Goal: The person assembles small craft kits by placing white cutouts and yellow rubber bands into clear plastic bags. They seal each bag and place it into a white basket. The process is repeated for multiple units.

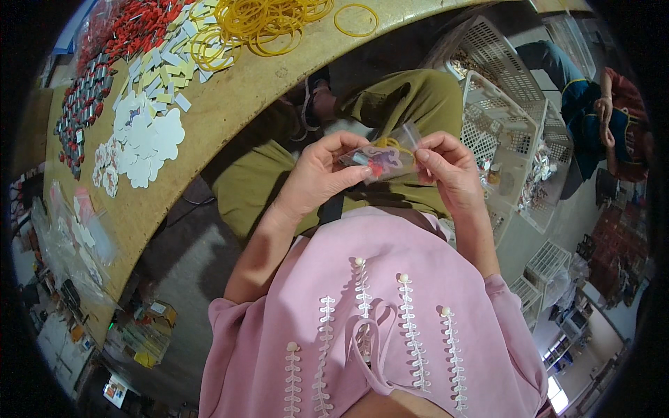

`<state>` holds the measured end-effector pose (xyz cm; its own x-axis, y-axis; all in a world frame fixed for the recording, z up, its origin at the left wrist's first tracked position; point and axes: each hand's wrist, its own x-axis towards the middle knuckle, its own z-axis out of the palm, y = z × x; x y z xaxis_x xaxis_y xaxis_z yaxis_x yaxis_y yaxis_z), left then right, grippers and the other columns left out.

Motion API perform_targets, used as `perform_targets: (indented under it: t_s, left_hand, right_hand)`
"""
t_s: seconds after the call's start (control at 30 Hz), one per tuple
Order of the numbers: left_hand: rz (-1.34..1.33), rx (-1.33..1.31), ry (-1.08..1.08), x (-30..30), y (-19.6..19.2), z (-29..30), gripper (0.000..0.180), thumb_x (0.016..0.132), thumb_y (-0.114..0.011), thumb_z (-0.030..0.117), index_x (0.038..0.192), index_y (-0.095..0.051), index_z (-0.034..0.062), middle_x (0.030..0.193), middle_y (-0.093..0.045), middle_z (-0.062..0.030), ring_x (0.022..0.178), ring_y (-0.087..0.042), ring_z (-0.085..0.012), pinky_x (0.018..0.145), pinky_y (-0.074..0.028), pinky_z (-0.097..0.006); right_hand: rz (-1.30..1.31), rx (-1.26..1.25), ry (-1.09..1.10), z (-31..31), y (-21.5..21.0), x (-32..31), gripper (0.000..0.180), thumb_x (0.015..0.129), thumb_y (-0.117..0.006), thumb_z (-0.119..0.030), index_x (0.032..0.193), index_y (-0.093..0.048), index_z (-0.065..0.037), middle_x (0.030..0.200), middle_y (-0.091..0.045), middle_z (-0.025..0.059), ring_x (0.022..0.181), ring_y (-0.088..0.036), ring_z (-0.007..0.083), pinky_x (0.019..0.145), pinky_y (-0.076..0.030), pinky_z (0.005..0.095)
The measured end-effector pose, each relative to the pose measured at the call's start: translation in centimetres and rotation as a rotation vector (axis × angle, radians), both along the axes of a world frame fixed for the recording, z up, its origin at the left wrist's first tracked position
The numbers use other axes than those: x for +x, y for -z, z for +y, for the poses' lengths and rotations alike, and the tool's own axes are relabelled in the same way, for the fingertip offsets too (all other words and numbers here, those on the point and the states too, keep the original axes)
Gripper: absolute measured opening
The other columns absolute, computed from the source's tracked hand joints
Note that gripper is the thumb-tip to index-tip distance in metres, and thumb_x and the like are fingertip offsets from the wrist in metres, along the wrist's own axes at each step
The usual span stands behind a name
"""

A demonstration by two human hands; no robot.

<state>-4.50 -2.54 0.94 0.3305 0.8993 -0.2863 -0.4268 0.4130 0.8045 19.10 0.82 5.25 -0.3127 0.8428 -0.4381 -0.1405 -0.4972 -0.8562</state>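
Note:
Between my two hands, above my lap, is a small clear zip bag. Inside it show a yellow rubber band, a printed card with a purple figure, and red and grey small parts. My left hand pinches the bag's left side between thumb and fingers. At its right edge, near the top, my right hand grips the bag with thumb and bent fingers. What lies under the fingertips is hidden.
On the wooden table at left lie yellow rubber bands, pale foam pieces, white cut-out cards, red parts, grey cylinders and plastic bags. White plastic baskets stand at right, near another person.

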Motion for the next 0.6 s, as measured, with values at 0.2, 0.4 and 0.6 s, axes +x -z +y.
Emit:
perform_targets:
  t_s: [0.2, 0.4, 0.6]
  left_hand:
    - [0.727, 0.808, -0.351, 0.4, -0.5, 0.6, 0.028, 0.069, -0.064, -0.012, 0.091, -0.061, 0.0054, 0.095, -0.066, -0.0064, 0.090, -0.064, -0.0223, 0.078, -0.051, -0.032]
    - [0.728, 0.914, -0.430, 0.1, -0.7, 0.6, 0.028, 0.066, -0.062, -0.016, 0.086, -0.058, 0.0039, 0.098, -0.067, -0.0108, 0.098, -0.064, -0.0266, 0.085, -0.051, -0.034]
    - [0.711, 0.887, -0.455, 0.6, -0.6, 0.6, 0.032, 0.065, -0.063, -0.017, 0.089, -0.058, 0.0051, 0.098, -0.067, -0.0097, 0.095, -0.065, -0.0277, 0.084, -0.052, -0.035]
  right_hand:
    - [-0.051, 0.130, 0.133, -0.3, -0.5, -1.0, 0.016, 0.094, -0.062, -0.010, 0.105, -0.060, 0.001, 0.086, -0.064, 0.0058, 0.072, -0.061, 0.0097, 0.057, -0.048, 0.0203]
    - [0.080, -0.156, -0.029, -0.9, -1.3, -0.4, 0.018, 0.094, -0.062, -0.013, 0.107, -0.060, 0.000, 0.086, -0.066, 0.0068, 0.070, -0.064, 0.0119, 0.052, -0.048, 0.0213]
    - [0.126, -0.218, -0.233, -1.6, -2.1, -1.3, 0.011, 0.093, -0.063, -0.011, 0.097, -0.065, 0.000, 0.086, -0.068, 0.0078, 0.063, -0.063, 0.0098, 0.052, -0.049, 0.0201]
